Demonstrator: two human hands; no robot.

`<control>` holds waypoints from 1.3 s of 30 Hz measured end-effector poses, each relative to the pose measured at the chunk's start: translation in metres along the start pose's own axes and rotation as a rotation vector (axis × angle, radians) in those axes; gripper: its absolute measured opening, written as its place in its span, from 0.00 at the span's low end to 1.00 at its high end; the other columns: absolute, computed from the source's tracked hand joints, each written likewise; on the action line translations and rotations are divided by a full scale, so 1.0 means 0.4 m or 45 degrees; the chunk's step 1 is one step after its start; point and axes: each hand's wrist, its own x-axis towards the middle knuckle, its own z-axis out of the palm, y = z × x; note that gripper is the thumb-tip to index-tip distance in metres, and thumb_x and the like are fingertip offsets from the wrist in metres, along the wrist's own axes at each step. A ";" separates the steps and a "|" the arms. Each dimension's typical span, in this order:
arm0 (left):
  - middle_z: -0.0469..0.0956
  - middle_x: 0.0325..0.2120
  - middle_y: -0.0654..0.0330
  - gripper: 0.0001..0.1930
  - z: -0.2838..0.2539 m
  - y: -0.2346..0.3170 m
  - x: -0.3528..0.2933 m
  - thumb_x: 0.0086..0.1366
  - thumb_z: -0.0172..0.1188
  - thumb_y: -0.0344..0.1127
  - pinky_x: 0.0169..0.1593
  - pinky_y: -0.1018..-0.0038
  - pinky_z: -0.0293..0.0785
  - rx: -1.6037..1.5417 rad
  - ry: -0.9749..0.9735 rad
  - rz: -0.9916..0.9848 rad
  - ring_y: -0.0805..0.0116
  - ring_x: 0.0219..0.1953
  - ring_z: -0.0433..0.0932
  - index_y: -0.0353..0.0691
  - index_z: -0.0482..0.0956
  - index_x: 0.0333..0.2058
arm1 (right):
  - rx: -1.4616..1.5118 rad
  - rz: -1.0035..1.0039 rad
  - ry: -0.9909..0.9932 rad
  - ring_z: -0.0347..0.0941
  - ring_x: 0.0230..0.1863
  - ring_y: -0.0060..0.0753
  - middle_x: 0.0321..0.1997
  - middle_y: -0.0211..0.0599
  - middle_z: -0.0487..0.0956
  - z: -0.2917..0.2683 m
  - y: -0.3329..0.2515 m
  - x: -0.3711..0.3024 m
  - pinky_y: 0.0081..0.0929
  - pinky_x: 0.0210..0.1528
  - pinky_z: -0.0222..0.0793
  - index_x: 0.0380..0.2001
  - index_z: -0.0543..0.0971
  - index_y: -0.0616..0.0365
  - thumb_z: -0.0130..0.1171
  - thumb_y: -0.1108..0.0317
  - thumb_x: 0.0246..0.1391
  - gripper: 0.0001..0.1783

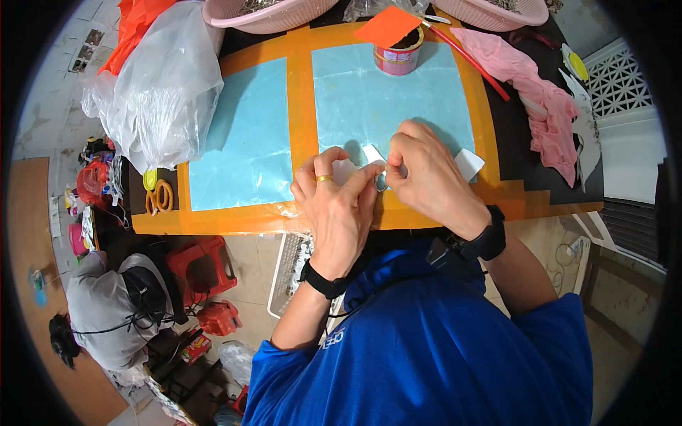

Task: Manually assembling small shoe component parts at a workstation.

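Observation:
My left hand (334, 199), with a gold-coloured ring on one finger, is near the front edge of the blue-covered table. Its thumb and forefinger close beside a small round, greyish ring-like piece (381, 183); the grip itself is partly hidden. Right next to it, my right hand (433, 177) is closed in a pinch just above that piece. What its fingertips hold is too small to make out. Between the hands a white scrap (373, 154) sticks up, and another white piece (469, 165) lies beyond my right hand.
A pink tub (396, 62) with an orange sheet (388, 27) on top stands at the back. Around it are a red stick (476, 67), pink cloth (543, 117) and pink baskets (273, 18). White plastic bags (167, 85) and orange-handled scissors (160, 197) lie left. Another person (121, 305) sits lower left.

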 end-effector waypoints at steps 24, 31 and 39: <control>0.74 0.61 0.53 0.11 -0.004 -0.019 0.005 0.59 0.74 0.31 0.68 0.48 0.60 -0.125 -0.026 0.041 0.42 0.67 0.67 0.51 0.93 0.41 | -0.291 -0.262 0.117 0.74 0.55 0.50 0.50 0.39 0.79 -0.045 -0.016 -0.052 0.44 0.56 0.72 0.44 0.87 0.60 0.65 0.83 0.50 0.17; 0.74 0.61 0.54 0.11 0.001 -0.026 0.010 0.59 0.75 0.32 0.68 0.48 0.61 -0.172 -0.014 0.037 0.42 0.67 0.67 0.49 0.93 0.41 | -0.263 -0.532 0.149 0.76 0.55 0.44 0.49 0.34 0.84 -0.016 0.007 -0.078 0.42 0.56 0.73 0.47 0.88 0.59 0.66 0.78 0.51 0.18; 0.75 0.61 0.54 0.10 0.002 -0.035 0.015 0.59 0.75 0.32 0.67 0.49 0.61 -0.209 -0.021 0.026 0.44 0.66 0.68 0.49 0.93 0.40 | -0.442 -0.897 -0.139 0.75 0.58 0.42 0.48 0.33 0.82 -0.075 0.007 0.020 0.40 0.58 0.72 0.38 0.85 0.60 0.67 0.71 0.50 0.11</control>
